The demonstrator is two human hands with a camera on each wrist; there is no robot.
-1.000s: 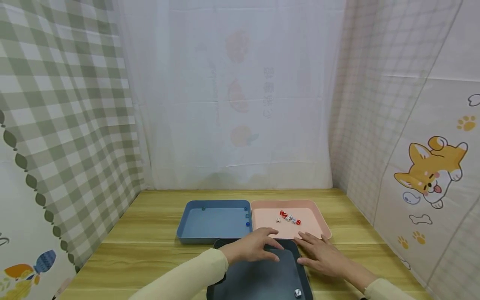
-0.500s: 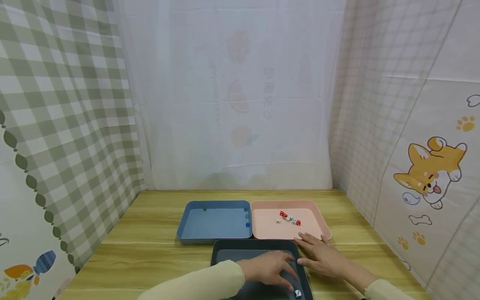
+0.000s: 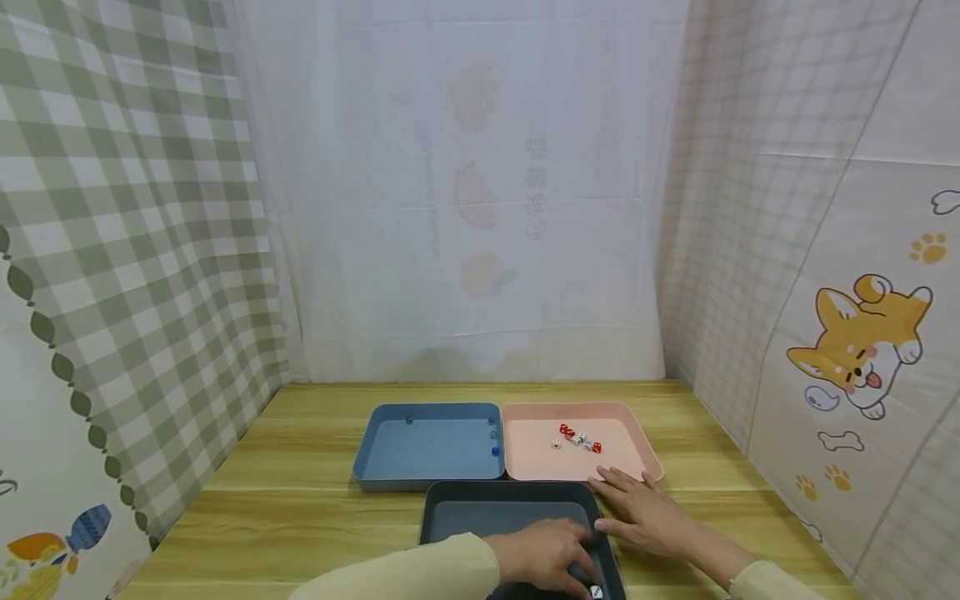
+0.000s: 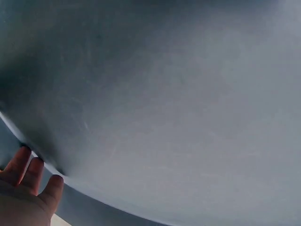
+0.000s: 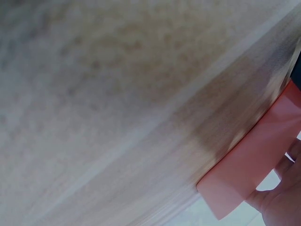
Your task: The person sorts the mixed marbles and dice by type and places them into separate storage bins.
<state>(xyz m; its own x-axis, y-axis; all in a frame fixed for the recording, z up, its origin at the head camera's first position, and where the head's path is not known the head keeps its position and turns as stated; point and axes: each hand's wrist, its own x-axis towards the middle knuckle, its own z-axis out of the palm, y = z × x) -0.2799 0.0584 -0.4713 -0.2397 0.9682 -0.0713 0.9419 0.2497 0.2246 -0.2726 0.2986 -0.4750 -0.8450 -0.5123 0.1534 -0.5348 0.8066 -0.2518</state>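
In the head view my left hand (image 3: 547, 557) is low over the dark tray (image 3: 510, 492), thumb and fingers bent down beside a white die (image 3: 596, 592) near the tray's right wall. The die shows just past the fingertips, with no grip on it visible. The left wrist view has three spread fingers (image 4: 33, 175) by the tray's wall; the die is not seen there. My right hand (image 3: 648, 517) lies with extended fingers over the near right corner of the pink tray (image 3: 637, 433), thumb by the dark tray's rim. The pink tray's wall (image 5: 249, 165) also shows in the right wrist view.
Several red and white dice (image 3: 579, 438) lie inside the pink tray. To its left, a blue tray (image 3: 420, 446) holds several small glass beads, one of them a deep blue bead (image 3: 495, 451). The wooden tabletop (image 3: 300, 500) meets hanging cloth on three sides.
My left hand has moved from above the dark tray's far part towards me and right, lowering to the white die. The right hand and the die stay in place.
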